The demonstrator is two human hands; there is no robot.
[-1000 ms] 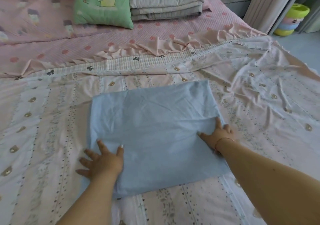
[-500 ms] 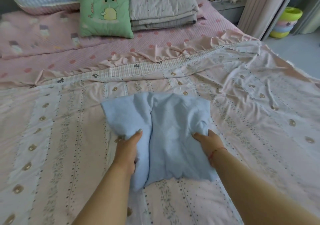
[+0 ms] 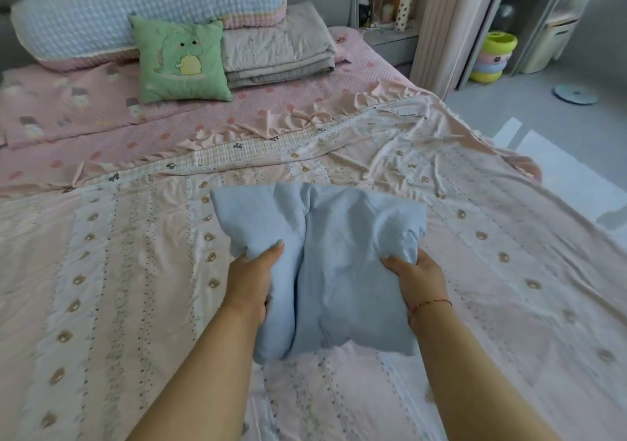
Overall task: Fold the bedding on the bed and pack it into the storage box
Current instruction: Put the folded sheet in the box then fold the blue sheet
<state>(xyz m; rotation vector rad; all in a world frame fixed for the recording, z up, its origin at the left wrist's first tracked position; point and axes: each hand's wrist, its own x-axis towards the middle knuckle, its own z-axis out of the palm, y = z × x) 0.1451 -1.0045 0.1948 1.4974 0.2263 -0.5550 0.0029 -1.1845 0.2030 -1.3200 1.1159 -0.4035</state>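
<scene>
Right now both hands are gripping a folded light-blue cloth point(image 3: 342, 271) over the middle of the bed point(image 3: 305, 111). The left hand point(image 3: 252, 281) is curling around the cloth's left edge, thumb lying on top and fingers tucked underneath out of sight. The right hand point(image 3: 415, 281) is doing the same on the right edge, thumb pressing into the top fabric, a thin red string bracelet point(image 3: 431, 305) sitting at its wrist. The cloth is bunching inward between the two hands, with a deep crease running down its middle and the far corners puffing up. Its near edge is hanging down toward the patterned pink-and-white sheet point(image 3: 118, 288) spread beneath; whether that edge is touching the sheet or is just above it is hard to tell from this angle.

Farther up the bed, a pink ruffled edge point(image 3: 271, 128) is marking where the sheet is meeting a pink dotted cover point(image 3: 142, 128). A green cushion point(image 3: 179, 57) with a cartoon dinosaur is leaning against a long pale-blue bumpy pillow point(image 3: 135, 16) at the headboard. Just beside the cushion, on its right, a stack of folded grey bedding point(image 3: 278, 50) is lying. On the floor past the bed's far right corner, a stack of coloured plastic basins point(image 3: 493, 55) is standing near a shelving unit point(image 3: 549, 20).
</scene>
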